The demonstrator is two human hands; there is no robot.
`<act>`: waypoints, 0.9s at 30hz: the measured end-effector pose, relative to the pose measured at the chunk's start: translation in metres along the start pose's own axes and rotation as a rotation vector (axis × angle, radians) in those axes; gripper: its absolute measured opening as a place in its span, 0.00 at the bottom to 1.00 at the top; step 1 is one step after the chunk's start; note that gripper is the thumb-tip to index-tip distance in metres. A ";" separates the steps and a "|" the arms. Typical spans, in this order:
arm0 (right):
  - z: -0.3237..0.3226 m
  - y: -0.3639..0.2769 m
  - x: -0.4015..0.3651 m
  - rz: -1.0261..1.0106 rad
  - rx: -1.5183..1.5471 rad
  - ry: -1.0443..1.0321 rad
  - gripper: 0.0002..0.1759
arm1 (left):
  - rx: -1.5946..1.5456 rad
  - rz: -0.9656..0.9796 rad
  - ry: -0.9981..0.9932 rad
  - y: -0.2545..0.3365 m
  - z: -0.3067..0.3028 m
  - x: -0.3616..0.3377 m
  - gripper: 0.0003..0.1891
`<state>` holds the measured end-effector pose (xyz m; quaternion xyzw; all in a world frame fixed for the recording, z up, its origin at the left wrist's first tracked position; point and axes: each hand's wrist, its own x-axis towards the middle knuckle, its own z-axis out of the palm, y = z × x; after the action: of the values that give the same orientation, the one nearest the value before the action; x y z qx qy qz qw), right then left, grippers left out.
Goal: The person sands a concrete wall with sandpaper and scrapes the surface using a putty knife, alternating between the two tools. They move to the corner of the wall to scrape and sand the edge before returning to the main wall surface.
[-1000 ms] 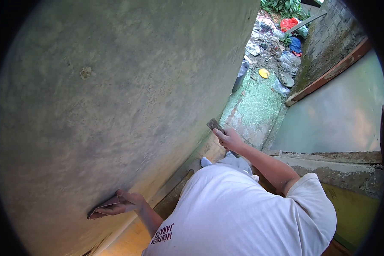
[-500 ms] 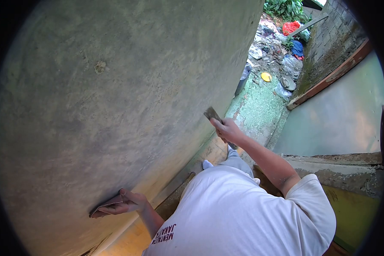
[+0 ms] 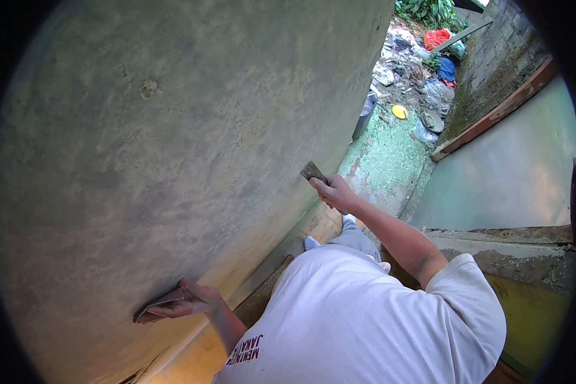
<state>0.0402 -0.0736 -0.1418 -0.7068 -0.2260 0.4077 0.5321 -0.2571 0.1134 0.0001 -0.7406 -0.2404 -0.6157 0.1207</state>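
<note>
My left hand is closed on a folded piece of sandpaper, its dark side against the grey plastered wall low on the left. Out in front, my right hand grips a putty knife around its handle. The blade points up and to the left, close to the wall's edge in this view. Smudges and rough marks cover the wall, and a small chipped spot shows in its upper part.
A greenish worn walkway runs ahead, with a dark bucket beside the wall. Beyond it lie rubbish and a yellow lid. On the right stand a brick wall, a wood-framed panel and a concrete ledge.
My right hand has shifted slightly left with the putty knife, whose blade has turned a little. The left hand, with the sandpaper, has moved up slightly along the wall.
</note>
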 end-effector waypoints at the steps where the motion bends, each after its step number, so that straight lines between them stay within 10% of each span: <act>1: 0.000 0.003 -0.004 0.001 0.041 0.024 0.34 | -0.004 -0.011 0.006 0.001 0.001 0.000 0.40; 27: 0.003 0.030 -0.007 0.076 0.070 0.009 0.34 | 0.066 0.006 -0.002 0.001 0.000 -0.001 0.40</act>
<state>0.0306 -0.0870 -0.1675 -0.6978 -0.1821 0.4322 0.5414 -0.2565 0.1130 -0.0005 -0.7376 -0.2583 -0.6064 0.1466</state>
